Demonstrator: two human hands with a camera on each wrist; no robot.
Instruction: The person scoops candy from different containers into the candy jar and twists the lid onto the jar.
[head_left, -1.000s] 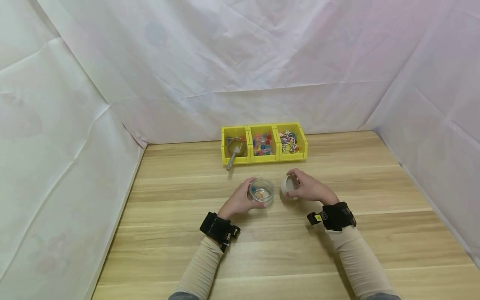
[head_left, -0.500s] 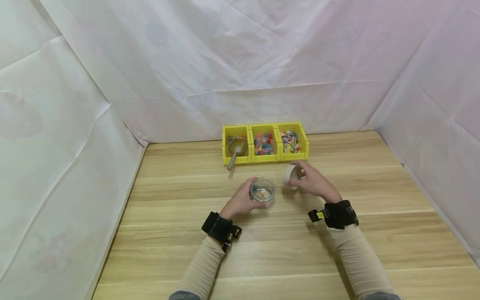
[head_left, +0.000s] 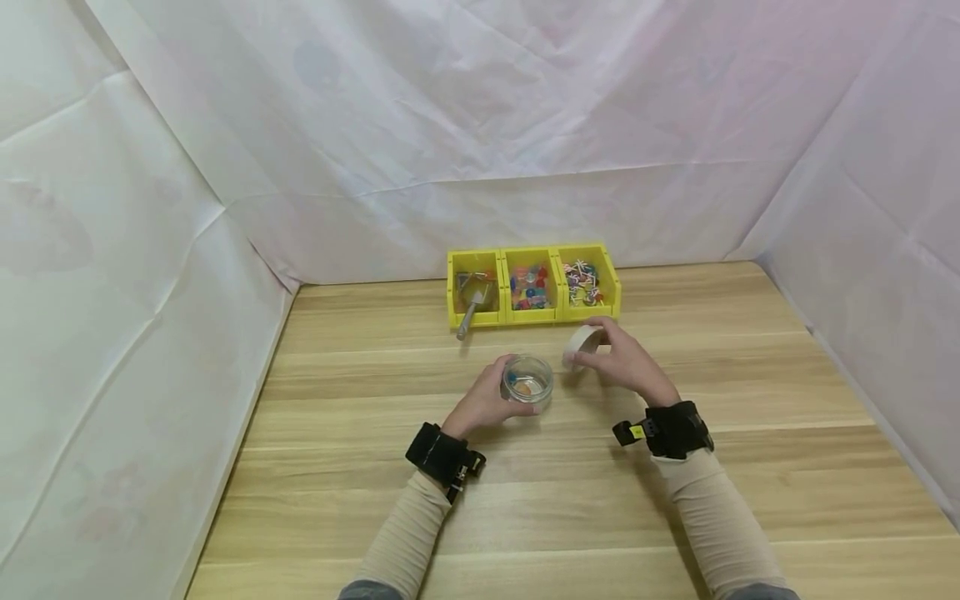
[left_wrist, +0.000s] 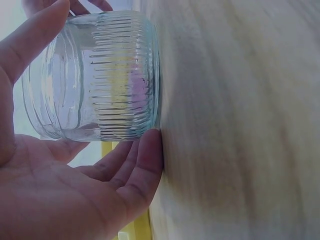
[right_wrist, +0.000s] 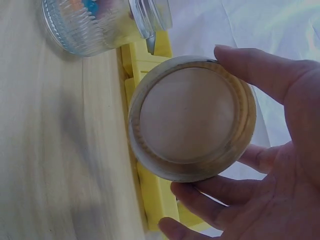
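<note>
A clear glass jar (head_left: 527, 382) with ribbed sides stands upright on the table. My left hand (head_left: 486, 398) grips it, thumb on the near side and fingers on the far side. A few small coloured pieces lie in the jar; blue and orange show through the glass (right_wrist: 95, 30) in the right wrist view. Just right of the jar, my right hand (head_left: 626, 360) pinches a round whitish lid (head_left: 582, 345) by its rim, tilted on edge above the table. The lid's hollow underside (right_wrist: 187, 115) faces the right wrist camera. Jar and lid are apart.
Behind the hands stands a row of joined yellow bins (head_left: 531, 317). The left bin holds a scoop with a grey handle (head_left: 468, 321), the middle one translucent coloured pieces (head_left: 528, 287), the right one striped small pieces (head_left: 581, 283). White cloth (head_left: 480, 100) encloses the wooden table (head_left: 555, 525).
My right hand has carried the lid a little away from me, towards the bins, and tilted it differently. My left hand and the jar have stayed in place.
</note>
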